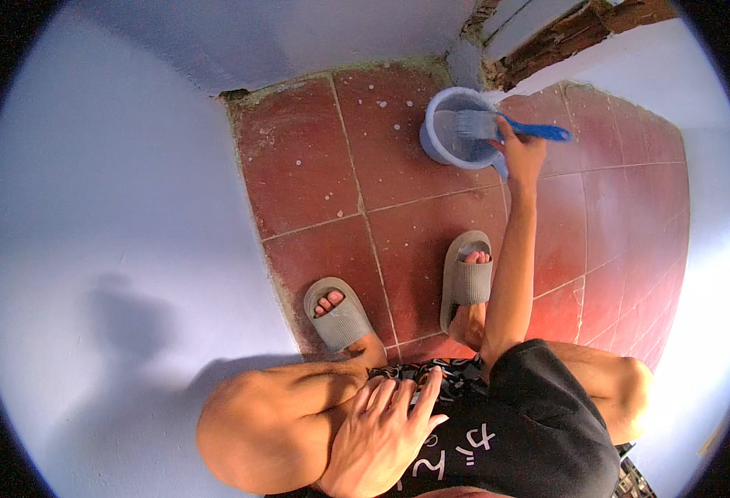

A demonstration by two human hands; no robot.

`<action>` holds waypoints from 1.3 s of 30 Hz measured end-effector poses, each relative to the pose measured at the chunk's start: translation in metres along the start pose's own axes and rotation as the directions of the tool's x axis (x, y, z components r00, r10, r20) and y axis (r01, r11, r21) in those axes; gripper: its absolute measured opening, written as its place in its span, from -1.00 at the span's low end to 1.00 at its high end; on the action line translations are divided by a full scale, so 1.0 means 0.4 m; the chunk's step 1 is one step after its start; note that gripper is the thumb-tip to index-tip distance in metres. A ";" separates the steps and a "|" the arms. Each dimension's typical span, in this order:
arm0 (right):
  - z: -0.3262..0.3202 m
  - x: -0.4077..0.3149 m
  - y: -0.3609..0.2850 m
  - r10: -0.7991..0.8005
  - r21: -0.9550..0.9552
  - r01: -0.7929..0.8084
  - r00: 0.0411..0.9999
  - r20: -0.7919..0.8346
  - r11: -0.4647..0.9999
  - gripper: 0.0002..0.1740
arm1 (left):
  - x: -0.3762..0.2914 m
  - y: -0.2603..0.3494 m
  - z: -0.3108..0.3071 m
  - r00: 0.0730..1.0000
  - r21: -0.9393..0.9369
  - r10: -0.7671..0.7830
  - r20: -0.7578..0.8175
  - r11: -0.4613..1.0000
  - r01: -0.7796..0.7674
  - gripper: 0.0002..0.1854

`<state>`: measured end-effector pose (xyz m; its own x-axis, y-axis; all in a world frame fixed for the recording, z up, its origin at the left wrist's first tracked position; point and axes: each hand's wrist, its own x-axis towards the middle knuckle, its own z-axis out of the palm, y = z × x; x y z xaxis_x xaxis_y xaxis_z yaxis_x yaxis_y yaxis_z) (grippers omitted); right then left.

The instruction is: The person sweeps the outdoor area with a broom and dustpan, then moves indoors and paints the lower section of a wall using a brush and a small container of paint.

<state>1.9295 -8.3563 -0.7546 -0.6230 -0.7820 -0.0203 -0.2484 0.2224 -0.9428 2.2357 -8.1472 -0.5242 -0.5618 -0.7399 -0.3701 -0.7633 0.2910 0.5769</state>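
Note:
My right hand grips a paintbrush with a blue handle near its ferrule. The brush lies level over the mouth of a light blue plastic pail, its pale bristles pointing left; whether they touch what is inside cannot be told. The pail stands on the red tile floor, with a handle at its lower right. My left hand rests near my bent knee and lap with its fingers spread, holding nothing.
Light blue walls rise at the left, the far side and the right. White spots dot the red floor tiles. A damaged brown door frame stands behind the pail. My feet, in grey slide sandals, are between me and the pail.

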 end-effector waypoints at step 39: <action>0.110 -0.003 0.048 -0.295 -0.503 0.286 0.953 0.063 0.816 -0.64 | -0.018 -0.044 -0.005 0.997 -0.151 0.075 0.003 0.986 -0.074 -0.37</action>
<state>1.9583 -8.3768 -0.7873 -0.4737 -0.8481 0.2376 -0.7539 0.2509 -0.6072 2.2537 -8.1482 -0.5303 -0.6182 -0.7143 -0.3279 -0.6629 0.2496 0.7059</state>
